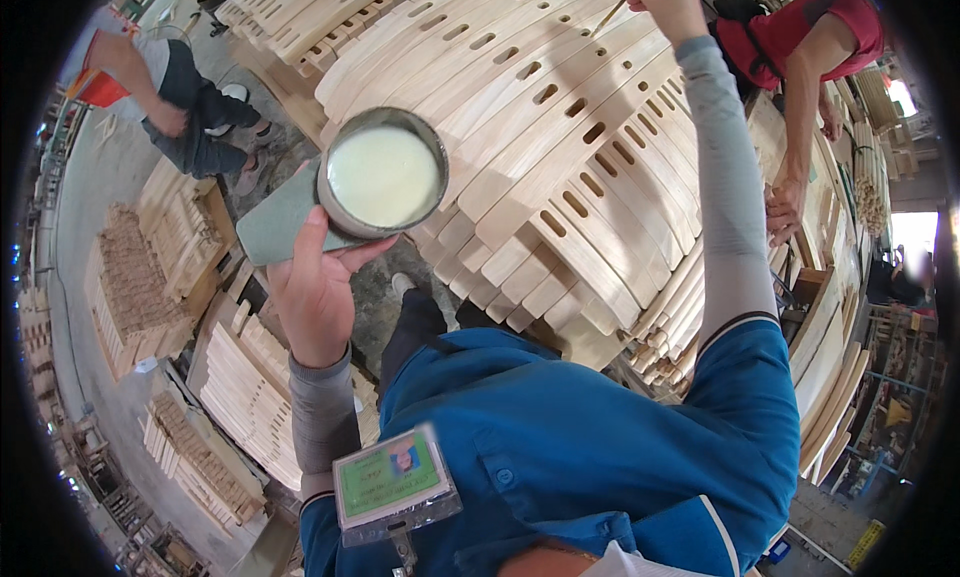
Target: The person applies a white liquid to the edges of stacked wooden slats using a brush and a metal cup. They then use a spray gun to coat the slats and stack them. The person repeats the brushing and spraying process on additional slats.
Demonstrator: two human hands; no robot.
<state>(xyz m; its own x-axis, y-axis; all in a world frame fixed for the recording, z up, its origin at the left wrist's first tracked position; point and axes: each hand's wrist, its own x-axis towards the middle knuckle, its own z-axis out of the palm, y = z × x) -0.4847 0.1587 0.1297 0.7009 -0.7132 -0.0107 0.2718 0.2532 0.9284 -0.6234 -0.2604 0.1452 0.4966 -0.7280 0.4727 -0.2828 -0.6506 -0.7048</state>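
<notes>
My left hand (pixel 312 302) is closed around a round cup (pixel 336 215) of pale creamy liquid (pixel 385 177). A flat grey-green sheet (pixel 275 222), perhaps sandpaper, is held along with it, pressed against the cup's side. At the far top, my right hand (pixel 665 2) pinches a thin stick-like brush (pixel 609 17), its tip down at a slot hole in the pale wooden slats (pixel 480 112). These slats lie side by side in a broad layer before me, with oblong holes near their ends. The brush's tip is too small to make out clearly.
On the right, a person in a red shirt (pixel 825 37) leans over more wood, a hand (pixel 786 209) near my right arm. Another person (pixel 190 107) is at the far left. Stacked slats on pallets (pixel 150 287) stand left. A wooden box edge (pixel 808 302) lies right.
</notes>
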